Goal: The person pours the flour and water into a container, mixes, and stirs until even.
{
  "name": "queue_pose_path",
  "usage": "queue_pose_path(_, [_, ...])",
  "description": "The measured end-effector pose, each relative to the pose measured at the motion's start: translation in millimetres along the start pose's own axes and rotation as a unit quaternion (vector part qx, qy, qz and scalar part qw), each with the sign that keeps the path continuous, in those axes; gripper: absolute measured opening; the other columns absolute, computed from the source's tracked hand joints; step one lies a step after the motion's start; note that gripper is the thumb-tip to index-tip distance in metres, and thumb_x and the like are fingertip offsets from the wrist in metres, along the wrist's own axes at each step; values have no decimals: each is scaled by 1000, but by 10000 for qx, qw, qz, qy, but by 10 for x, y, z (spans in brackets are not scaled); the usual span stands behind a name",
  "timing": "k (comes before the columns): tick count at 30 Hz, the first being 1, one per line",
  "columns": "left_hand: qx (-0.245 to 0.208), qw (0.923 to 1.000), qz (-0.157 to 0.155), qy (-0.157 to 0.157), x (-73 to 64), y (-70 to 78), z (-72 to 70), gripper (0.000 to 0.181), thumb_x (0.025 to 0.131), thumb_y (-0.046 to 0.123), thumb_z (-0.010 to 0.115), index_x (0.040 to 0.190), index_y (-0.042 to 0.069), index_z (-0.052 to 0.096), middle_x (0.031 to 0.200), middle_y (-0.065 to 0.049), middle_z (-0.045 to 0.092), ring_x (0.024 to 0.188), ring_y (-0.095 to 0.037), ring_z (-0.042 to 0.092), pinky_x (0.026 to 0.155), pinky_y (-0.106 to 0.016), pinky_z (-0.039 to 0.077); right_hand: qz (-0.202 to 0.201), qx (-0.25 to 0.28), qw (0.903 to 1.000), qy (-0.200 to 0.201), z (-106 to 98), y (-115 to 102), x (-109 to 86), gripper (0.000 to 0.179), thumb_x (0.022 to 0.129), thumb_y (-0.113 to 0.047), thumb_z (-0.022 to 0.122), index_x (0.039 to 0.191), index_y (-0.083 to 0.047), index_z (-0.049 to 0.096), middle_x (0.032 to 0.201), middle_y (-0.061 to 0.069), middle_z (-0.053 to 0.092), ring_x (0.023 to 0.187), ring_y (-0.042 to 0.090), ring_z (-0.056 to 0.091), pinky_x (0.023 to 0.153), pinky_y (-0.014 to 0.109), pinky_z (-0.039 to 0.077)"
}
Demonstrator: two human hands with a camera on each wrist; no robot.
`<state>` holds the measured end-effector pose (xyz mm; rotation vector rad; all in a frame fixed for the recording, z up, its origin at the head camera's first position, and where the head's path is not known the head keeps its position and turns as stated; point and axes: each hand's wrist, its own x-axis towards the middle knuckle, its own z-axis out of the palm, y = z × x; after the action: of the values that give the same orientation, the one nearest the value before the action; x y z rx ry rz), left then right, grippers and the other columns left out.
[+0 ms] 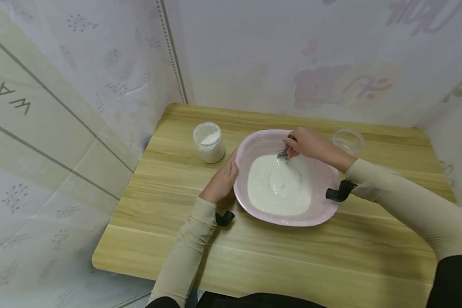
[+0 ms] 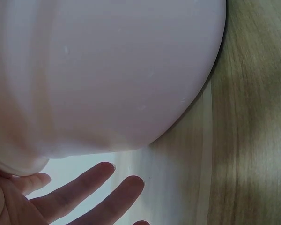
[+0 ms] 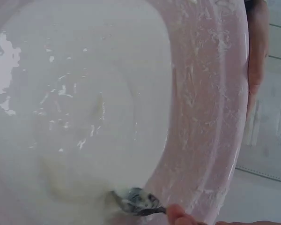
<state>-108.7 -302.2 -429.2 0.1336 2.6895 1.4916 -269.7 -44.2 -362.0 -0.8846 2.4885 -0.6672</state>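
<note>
A pink basin (image 1: pixel 254 211) holds a thick white liquid (image 1: pixel 279 188). My right hand (image 1: pixel 309 143) is over the basin's far side and pinches a metal spoon (image 1: pixel 282 156). In the right wrist view the bowl of the spoon (image 3: pixel 139 199) dips at the liquid's edge, smeared with white. My left hand (image 1: pixel 224 177) rests against the outside of the basin's left wall, by the rim. The left wrist view has its fingers (image 2: pixel 114 201) spread and fairly straight, some apart from the wall (image 2: pixel 122 84); its thumb is hidden there.
Left of the basin stands a clear jar (image 1: pixel 209 145) of white powder. Behind my right forearm is a clear container (image 1: pixel 348 140), its contents hard to tell. The wooden table (image 1: pixel 146 239) meets patterned wall sheets (image 1: pixel 235 55) at the back. White residue coats the basin's inner wall.
</note>
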Motion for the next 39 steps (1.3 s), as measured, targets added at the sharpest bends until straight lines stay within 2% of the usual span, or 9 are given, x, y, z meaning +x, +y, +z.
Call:
queue_pose_path(4, [-74, 10000, -12, 21, 4, -8, -12, 57, 115, 32, 19, 170, 20, 12, 175, -5, 21, 160, -26, 25, 133, -43, 18, -273, 53, 9996, 32, 77, -149, 176, 36, 111, -20, 50, 101, 4, 75, 82, 13, 78, 78, 31, 77, 78, 42, 64])
queue_pose_path(9, [34, 10000, -72, -18, 16, -5, -25, 58, 114, 34, 18, 170, 20, 11, 175, -5, 20, 159, -26, 27, 133, -42, 20, -407, 922, 9940, -415, 235, -299, 253, 36, 112, -21, 49, 109, 6, 72, 89, 15, 78, 86, 37, 78, 79, 44, 66])
queue_pose_path(13, [130, 9999, -57, -14, 33, 0, -12, 58, 114, 34, 18, 170, 20, 11, 175, -5, 21, 159, -27, 28, 132, -42, 22, -624, 1167, 9862, -999, 334, -377, 151, 35, 111, -19, 50, 107, 7, 72, 86, 15, 77, 84, 37, 78, 78, 44, 66])
queue_pose_path(19, [135, 9999, 16, 21, 36, -13, -16, 57, 114, 32, 18, 170, 19, 12, 176, -4, 19, 161, -22, 22, 134, -38, 18, -741, 1058, 9687, -2119, 442, -491, -145, 35, 111, -23, 50, 106, 1, 75, 83, 8, 75, 79, 24, 78, 75, 34, 66])
queue_pose_path(24, [165, 9999, -11, -1, 30, -16, -10, 57, 114, 32, 17, 169, 17, 12, 176, -5, 19, 162, -21, 20, 134, -37, 16, -752, 613, 9633, -2502, 372, -455, -416, 32, 111, -21, 51, 104, -1, 75, 81, 9, 73, 75, 24, 76, 73, 35, 66])
queue_pose_path(28, [195, 9998, 31, -28, 38, -5, 2, 57, 114, 31, 17, 169, 17, 12, 176, -5, 19, 162, -21, 20, 134, -37, 17, -517, 139, 9671, -2488, 242, -313, -595, 31, 110, -20, 52, 99, -2, 75, 81, 9, 74, 71, 23, 75, 70, 33, 65])
queue_pose_path(31, [188, 9998, 34, -46, 41, -8, 5, 57, 114, 32, 17, 169, 16, 12, 176, -5, 18, 162, -22, 20, 134, -38, 16, -391, -204, 9735, -2242, 142, -177, -681, 31, 110, -18, 52, 94, -2, 73, 78, 8, 74, 67, 19, 73, 66, 28, 63])
queue_pose_path(36, [156, 9999, 2, -34, 38, -22, 3, 58, 114, 32, 16, 170, 17, 11, 176, -5, 18, 162, -22, 20, 134, -38, 16, -294, -521, 9896, -1307, 3, 23, -697, 31, 109, -16, 54, 89, -1, 72, 72, 6, 72, 62, 16, 71, 61, 27, 60])
queue_pose_path(39, [159, 9999, 13, -7, 34, -22, 7, 58, 114, 32, 16, 170, 17, 11, 176, -5, 19, 161, -22, 21, 134, -38, 16, -81, -419, 9961, -773, -47, 128, -640, 33, 110, -17, 52, 91, 0, 72, 72, 6, 72, 64, 18, 71, 62, 31, 60])
